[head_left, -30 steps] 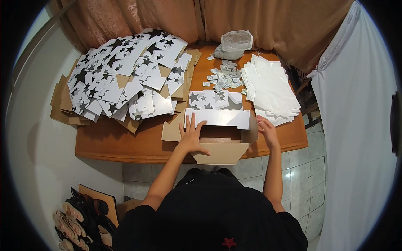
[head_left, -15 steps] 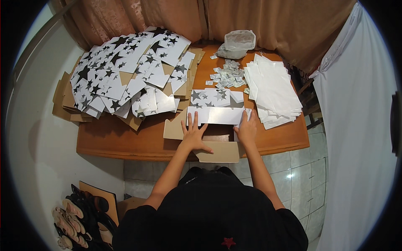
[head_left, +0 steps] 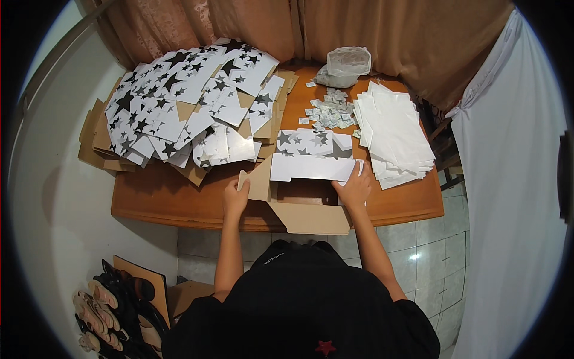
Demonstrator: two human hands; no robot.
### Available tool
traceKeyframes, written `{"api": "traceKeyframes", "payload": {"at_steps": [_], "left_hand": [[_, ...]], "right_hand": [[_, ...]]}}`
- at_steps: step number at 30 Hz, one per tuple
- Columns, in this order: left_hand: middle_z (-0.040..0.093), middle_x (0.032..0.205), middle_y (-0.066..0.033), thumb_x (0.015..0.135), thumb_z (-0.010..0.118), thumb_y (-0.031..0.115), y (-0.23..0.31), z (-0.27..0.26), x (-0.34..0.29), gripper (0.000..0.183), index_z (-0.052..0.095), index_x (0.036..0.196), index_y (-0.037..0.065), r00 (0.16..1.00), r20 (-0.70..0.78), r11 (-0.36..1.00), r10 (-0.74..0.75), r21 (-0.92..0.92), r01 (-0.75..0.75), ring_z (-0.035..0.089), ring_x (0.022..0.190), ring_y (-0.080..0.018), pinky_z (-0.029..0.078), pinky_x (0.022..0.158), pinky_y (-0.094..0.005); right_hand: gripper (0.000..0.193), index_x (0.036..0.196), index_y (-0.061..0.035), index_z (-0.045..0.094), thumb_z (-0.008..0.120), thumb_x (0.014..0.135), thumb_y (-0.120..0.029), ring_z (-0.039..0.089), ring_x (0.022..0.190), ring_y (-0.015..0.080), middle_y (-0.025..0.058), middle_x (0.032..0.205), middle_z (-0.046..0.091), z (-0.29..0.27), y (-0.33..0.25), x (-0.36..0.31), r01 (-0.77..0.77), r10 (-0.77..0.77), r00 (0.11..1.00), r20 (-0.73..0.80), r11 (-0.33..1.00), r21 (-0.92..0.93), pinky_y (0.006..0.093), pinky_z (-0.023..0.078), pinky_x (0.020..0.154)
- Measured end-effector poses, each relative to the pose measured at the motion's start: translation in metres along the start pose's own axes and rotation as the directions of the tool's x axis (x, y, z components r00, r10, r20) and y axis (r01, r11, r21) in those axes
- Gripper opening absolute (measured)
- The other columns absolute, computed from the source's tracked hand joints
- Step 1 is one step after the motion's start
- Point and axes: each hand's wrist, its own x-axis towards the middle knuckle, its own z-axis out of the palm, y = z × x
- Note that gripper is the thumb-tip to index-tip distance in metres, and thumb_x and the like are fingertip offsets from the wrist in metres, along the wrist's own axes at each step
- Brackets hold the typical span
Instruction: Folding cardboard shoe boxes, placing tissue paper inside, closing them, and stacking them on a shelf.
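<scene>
In front of me at the table's near edge lies a partly folded cardboard box [head_left: 311, 167], white with grey stars outside and plain brown inside. Its brown front flap [head_left: 314, 219] hangs toward me over the edge. My left hand [head_left: 235, 197] pinches the outer end of the brown left side flap [head_left: 258, 181], which stands out at an angle. At the box's right end, my right hand [head_left: 354, 186] is closed round the white side panel, fingers behind it and thumb on the inner side. Through the opening between the panels, a brown surface shows.
A big heap of flat star-printed cartons [head_left: 179, 107] covers the table's left. Small sachets [head_left: 332, 110] lie scattered behind the box, near a clear plastic bag in a tub [head_left: 347, 66]. White paper sheets [head_left: 397, 137] are stacked at right. Shoes [head_left: 98, 311] stand on the floor at lower left.
My left hand has left the white panel and moved left, taking hold of the left side flap and lifting it. My right hand stays at the box's right end.
</scene>
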Motion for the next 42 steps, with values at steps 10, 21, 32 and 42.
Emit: {"api": "traceKeyframes", "payload": {"at_steps": [10, 21, 32, 42], "left_hand": [[0.027, 0.140, -0.0167, 0.075, 0.062, 0.045, 0.056, 0.027, -0.043, 0.041, 0.065, 0.108, 0.020, 0.630, 0.474, 0.737, 0.615, -0.061, -0.673, 0.014, 0.132, -0.0387, 0.014, 0.105, -0.0514], [0.016, 0.145, -0.0153, 0.070, 0.064, 0.049, 0.052, 0.053, -0.035, 0.038, 0.069, 0.098, 0.024, 0.692, 0.508, 0.741, 0.513, 0.144, -0.655, -0.002, 0.134, -0.0404, 0.004, 0.104, -0.0589], [-0.004, 0.146, -0.0210, 0.025, 0.086, 0.049, 0.042, -0.007, -0.019, 0.113, 0.045, 0.129, 0.032, 0.362, 0.855, 0.846, 0.371, -0.150, -0.512, -0.018, 0.130, -0.0455, 0.001, 0.102, -0.0614], [0.028, 0.135, -0.0196, 0.072, 0.070, 0.026, 0.031, 0.027, -0.018, 0.049, 0.052, 0.115, 0.009, 0.728, 0.474, 0.841, 0.495, -0.472, -0.265, 0.032, 0.124, -0.0360, 0.029, 0.102, -0.0409]], "right_hand": [[0.091, 0.132, -0.0025, 0.032, 0.067, 0.064, -0.053, 0.042, 0.113, 0.0380, 0.0200, 0.136, 0.028, 0.004, 0.005, 0.000, 0.016, -0.016, 1.000, -0.001, 0.999, -0.032, 0.0492, 0.038, 0.086], [0.090, 0.131, -0.0014, 0.032, 0.065, 0.066, -0.054, 0.046, 0.104, 0.0387, 0.0191, 0.138, 0.026, 0.012, 0.002, -0.002, 0.027, -0.038, 0.995, -0.088, 0.992, -0.124, 0.0486, 0.041, 0.078], [0.087, 0.131, -0.0002, 0.034, 0.067, 0.067, -0.050, 0.034, 0.120, 0.0380, 0.0212, 0.135, 0.025, -0.009, 0.005, 0.001, 0.028, -0.030, 0.998, 0.052, 0.999, 0.041, 0.0477, 0.039, 0.090], [0.066, 0.135, -0.0018, 0.027, 0.048, 0.087, -0.041, 0.029, 0.124, 0.0214, 0.0182, 0.137, 0.026, 0.018, 0.061, 0.032, -0.384, -0.096, 0.909, 0.404, 0.177, 0.906, 0.0342, 0.024, 0.102]]}}
